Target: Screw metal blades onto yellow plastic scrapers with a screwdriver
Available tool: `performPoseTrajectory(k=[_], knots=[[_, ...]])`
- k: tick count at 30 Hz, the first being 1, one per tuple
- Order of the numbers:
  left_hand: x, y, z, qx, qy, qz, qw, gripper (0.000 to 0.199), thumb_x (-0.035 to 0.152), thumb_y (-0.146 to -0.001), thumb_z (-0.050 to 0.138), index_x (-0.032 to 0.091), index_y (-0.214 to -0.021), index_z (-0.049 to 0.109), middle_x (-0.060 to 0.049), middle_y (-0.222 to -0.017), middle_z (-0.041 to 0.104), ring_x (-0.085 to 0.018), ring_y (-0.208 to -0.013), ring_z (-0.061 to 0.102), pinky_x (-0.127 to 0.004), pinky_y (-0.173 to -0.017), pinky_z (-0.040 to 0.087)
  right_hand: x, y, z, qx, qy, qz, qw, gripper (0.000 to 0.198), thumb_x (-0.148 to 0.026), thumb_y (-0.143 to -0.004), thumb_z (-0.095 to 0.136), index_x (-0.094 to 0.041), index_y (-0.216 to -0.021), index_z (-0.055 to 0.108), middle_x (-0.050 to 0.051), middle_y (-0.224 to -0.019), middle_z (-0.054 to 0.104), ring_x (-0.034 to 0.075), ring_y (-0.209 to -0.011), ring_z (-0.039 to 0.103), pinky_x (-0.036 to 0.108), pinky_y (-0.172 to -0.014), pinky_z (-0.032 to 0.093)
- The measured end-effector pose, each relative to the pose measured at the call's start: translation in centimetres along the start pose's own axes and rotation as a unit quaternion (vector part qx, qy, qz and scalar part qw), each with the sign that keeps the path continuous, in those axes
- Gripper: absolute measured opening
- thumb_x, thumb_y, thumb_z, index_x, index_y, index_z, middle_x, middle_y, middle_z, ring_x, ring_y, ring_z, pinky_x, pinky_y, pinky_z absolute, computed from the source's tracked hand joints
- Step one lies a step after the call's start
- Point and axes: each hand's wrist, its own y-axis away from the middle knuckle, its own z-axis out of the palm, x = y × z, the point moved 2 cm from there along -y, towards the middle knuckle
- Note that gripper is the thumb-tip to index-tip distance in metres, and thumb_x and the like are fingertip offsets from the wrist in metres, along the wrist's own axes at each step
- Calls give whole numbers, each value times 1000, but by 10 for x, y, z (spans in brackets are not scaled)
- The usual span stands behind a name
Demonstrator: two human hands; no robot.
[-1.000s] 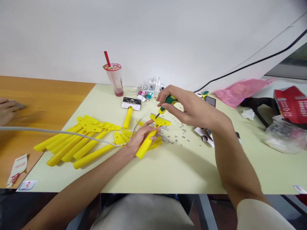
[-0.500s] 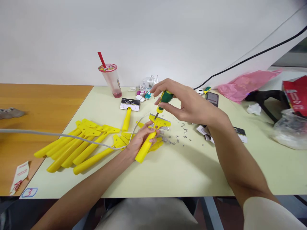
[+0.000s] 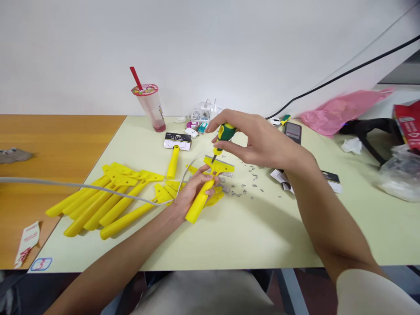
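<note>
My left hand (image 3: 193, 191) is closed round the neck of a yellow scraper (image 3: 199, 203), its head pointing away from me and its handle tilted toward me. In my right hand (image 3: 251, 139) is a green and yellow screwdriver (image 3: 226, 133), gripped between thumb and fingers. The screwdriver's tip meets the left part of the scraper head, at a screw. Under and behind my left hand lie more yellow scraper parts, partly hidden. Small loose screws and nuts (image 3: 243, 191) are scattered on the table to the right of the scraper.
Several yellow scraper handles (image 3: 111, 201) lie at left, crossed by a grey cable (image 3: 98, 187). Behind stand a packaged scraper (image 3: 173, 161) and a cup with a red straw (image 3: 151, 109). At right are a phone (image 3: 293, 132), a pink bag (image 3: 334, 113) and a clear plastic bag (image 3: 402, 177).
The view has shifted slightly. My right hand's fingers have moved a little on the screwdriver, whose tip stays at the same spot on the scraper head.
</note>
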Motion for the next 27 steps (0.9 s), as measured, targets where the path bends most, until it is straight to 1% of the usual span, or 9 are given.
performPoseTrajectory(k=[2,4,9,12,16,19,21,25,27], knots=[[0,1,0,-5,-13,0,1000,53,1,-79,80,24,-123,62,-8,-115,71,-13,-87,74,-12,-49,45,2,-1,1,11,12,3,1000,20,-40,-108,63,-26,-120,72,6,-121,80,28,-107,73,43,-98,56],[-2,2,0,-4,-27,-6,1000,53,3,-79,82,24,-123,62,-7,-113,71,-12,-84,74,-12,-50,47,3,0,2,12,20,9,1000,21,-41,-108,63,-26,-119,72,7,-117,80,28,-105,73,44,-97,55],[-3,2,0,15,-22,-13,1000,57,1,-79,81,24,-125,58,-7,-108,70,-12,-83,73,-12,-50,47,4,4,0,-32,-8,11,999,35,-31,-103,63,-27,-138,66,11,-137,74,30,-119,71,46,-101,57],[-1,1,2,13,-12,-3,1000,57,0,-79,79,25,-126,57,-7,-112,70,-12,-84,73,-12,-49,46,1,4,-2,-40,-23,8,999,35,-30,-104,62,-28,-139,65,10,-141,73,29,-121,72,45,-101,57],[0,1,2,-12,-11,7,1000,56,1,-81,79,25,-128,61,-8,-117,71,-12,-86,73,-12,-50,46,0,2,-2,-9,-2,12,1000,19,-37,-106,67,-28,-121,71,6,-123,80,29,-110,76,45,-100,56],[-1,0,0,-13,-19,1,1000,54,2,-78,82,24,-123,63,-7,-112,71,-13,-85,74,-12,-49,46,2,1,-1,7,1,14,1000,20,-44,-106,68,-27,-117,71,5,-114,82,28,-100,77,43,-94,57],[-3,0,-2,-7,-19,-3,1000,54,2,-76,83,25,-121,63,-6,-110,71,-13,-85,74,-13,-49,46,2,2,-1,1,0,15,1000,21,-44,-106,67,-28,-120,70,6,-116,82,28,-102,76,43,-94,57],[-3,0,-3,-2,-17,-10,1000,55,4,-77,84,26,-121,60,-6,-112,71,-12,-80,73,-14,-51,48,0,4,-1,-30,-13,10,999,29,-35,-103,67,-28,-132,68,8,-134,78,29,-114,74,44,-99,58],[-2,1,-1,1,-13,-2,1000,56,4,-78,83,26,-123,59,-6,-114,71,-12,-81,73,-13,-52,48,-1,3,-1,-24,-22,11,999,31,-33,-103,66,-28,-134,68,8,-138,77,29,-117,74,45,-100,59]])
